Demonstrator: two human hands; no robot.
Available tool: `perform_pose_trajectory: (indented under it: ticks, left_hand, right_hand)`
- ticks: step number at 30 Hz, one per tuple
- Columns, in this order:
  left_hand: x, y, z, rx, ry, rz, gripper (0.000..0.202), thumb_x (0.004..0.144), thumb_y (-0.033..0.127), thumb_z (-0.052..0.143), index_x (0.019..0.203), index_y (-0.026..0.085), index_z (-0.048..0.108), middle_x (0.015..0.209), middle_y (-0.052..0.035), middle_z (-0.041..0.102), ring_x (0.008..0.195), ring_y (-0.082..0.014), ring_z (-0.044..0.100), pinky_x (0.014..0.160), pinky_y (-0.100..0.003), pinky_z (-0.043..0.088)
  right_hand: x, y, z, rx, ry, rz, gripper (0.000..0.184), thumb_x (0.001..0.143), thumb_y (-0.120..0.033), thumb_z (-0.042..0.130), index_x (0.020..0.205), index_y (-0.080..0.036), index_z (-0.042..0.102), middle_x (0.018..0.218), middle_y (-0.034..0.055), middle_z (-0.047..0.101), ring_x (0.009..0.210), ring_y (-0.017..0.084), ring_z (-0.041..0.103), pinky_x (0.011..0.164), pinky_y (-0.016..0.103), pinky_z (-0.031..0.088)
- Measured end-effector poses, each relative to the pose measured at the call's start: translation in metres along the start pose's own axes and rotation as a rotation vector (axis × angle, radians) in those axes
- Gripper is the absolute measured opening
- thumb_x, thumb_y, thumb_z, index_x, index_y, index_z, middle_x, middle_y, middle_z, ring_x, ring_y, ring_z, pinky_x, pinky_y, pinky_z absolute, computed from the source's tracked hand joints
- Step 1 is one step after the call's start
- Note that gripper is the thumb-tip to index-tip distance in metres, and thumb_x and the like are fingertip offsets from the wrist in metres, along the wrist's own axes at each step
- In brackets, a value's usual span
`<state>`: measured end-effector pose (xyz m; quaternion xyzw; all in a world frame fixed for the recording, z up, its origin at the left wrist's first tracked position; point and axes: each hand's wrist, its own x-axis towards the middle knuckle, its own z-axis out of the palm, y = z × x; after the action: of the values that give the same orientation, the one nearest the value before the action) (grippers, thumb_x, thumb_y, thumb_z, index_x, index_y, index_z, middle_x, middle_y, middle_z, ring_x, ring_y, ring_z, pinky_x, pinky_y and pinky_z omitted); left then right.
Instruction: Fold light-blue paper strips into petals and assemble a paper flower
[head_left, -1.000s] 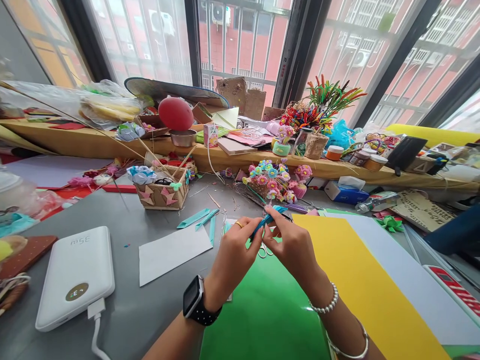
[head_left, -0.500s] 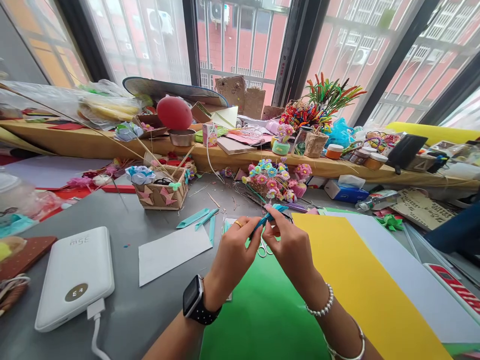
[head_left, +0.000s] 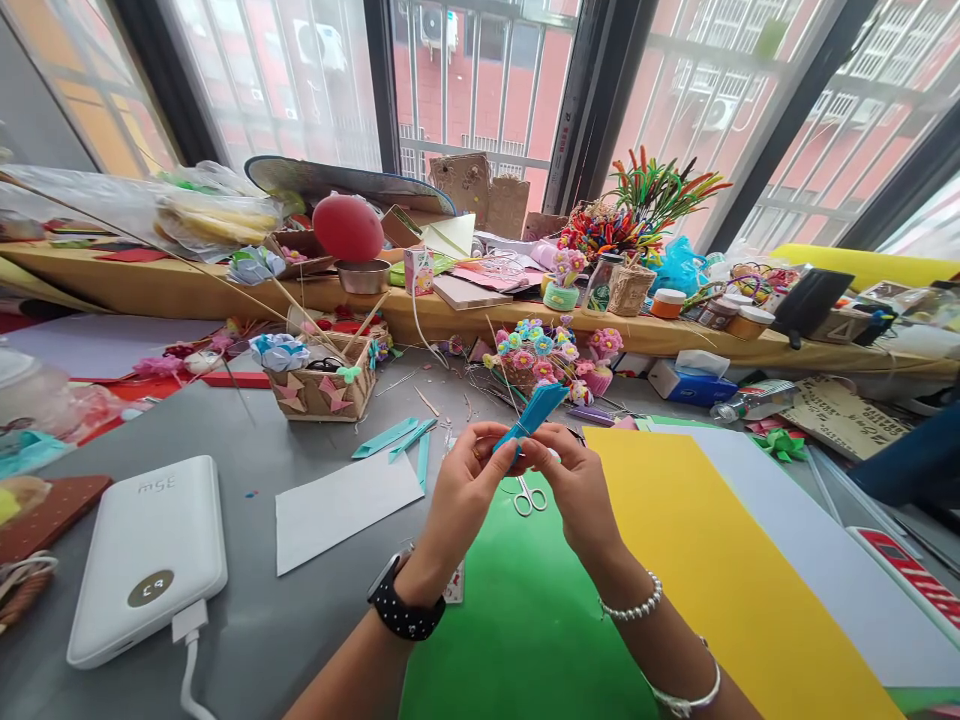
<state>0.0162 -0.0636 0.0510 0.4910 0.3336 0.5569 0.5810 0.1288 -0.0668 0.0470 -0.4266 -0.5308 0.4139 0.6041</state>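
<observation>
Between both hands is a bundle of folded blue paper (head_left: 541, 408), tilted up to the right, with a thin wire or thread around its middle. My left hand (head_left: 469, 485) pinches its lower end between thumb and fingers. From the other side my right hand (head_left: 574, 480) grips the same lower part with thumb and fingertips. Small scissors (head_left: 529, 498) lie just below the hands, handles toward me, on a green sheet (head_left: 525, 620). Left of the hands are folded light-blue paper strips (head_left: 397, 438) and a white paper piece (head_left: 349, 512).
A white power bank (head_left: 150, 560) with a cable lies on the left. Yellow card (head_left: 697, 540) covers the right side. Behind stand a cardboard basket (head_left: 322, 385), crocheted flowers (head_left: 536, 350) and a tissue pack (head_left: 690, 380). A cluttered shelf (head_left: 450, 315) runs under the windows.
The blue paper bundle has been turned more upright, so more of it shows above the fingers. Both hands have rotated around it, and the scissors below are more visible.
</observation>
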Motion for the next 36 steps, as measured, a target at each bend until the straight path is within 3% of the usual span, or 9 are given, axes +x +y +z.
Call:
perform_pose_trajectory:
  ticks: [4,9,17,25,36]
  left_hand:
    - [-0.001,-0.005,0.001,0.045,0.028,0.036,0.020,0.073,0.026,0.056,0.087,0.016,0.046,0.077,0.0000,0.063,0.070,-0.0115,0.061,0.067,-0.024,0.050]
    - [-0.004,-0.008,0.002,0.162,0.018,0.039,0.021,0.073,0.032,0.054,0.085,0.015,0.049,0.077,-0.0022,0.061,0.069,-0.0140,0.061,0.064,-0.028,0.051]
    - [-0.006,-0.005,0.005,0.255,0.002,0.078,0.015,0.075,0.030,0.052,0.077,0.016,0.049,0.065,0.0025,0.056,0.058,-0.0096,0.058,0.055,-0.021,0.048]
    - [-0.006,-0.006,0.007,0.232,-0.013,0.089,0.014,0.075,0.030,0.052,0.076,0.016,0.048,0.064,0.0031,0.054,0.054,-0.0087,0.056,0.053,-0.020,0.046]
    - [-0.006,-0.010,0.005,0.324,-0.005,0.140,0.015,0.075,0.032,0.051,0.077,0.017,0.048,0.065,0.0027,0.053,0.055,-0.0101,0.057,0.052,-0.021,0.047]
  right_hand:
    - [0.000,0.003,0.001,0.123,-0.027,0.075,0.012,0.070,-0.029,0.059,0.071,-0.019,0.067,0.076,0.0011,0.055,0.072,0.014,0.050,0.066,0.028,0.041]
    - [-0.001,0.007,0.005,0.232,0.064,0.143,0.012,0.066,-0.029,0.063,0.062,-0.018,0.064,0.070,-0.0010,0.052,0.070,0.012,0.046,0.067,0.027,0.037]
    - [-0.003,0.007,0.009,0.356,0.144,0.174,0.014,0.062,-0.031,0.066,0.061,-0.017,0.065,0.067,-0.0009,0.050,0.068,0.012,0.043,0.064,0.026,0.035]
    - [-0.007,0.006,0.012,0.383,0.203,0.194,0.017,0.061,-0.033,0.066,0.064,-0.017,0.064,0.068,0.0002,0.048,0.065,0.012,0.043,0.054,0.024,0.034]
    - [-0.006,0.006,0.011,0.285,0.192,0.145,0.017,0.064,-0.034,0.063,0.063,-0.017,0.061,0.067,-0.0008,0.050,0.065,0.012,0.043,0.059,0.025,0.035]
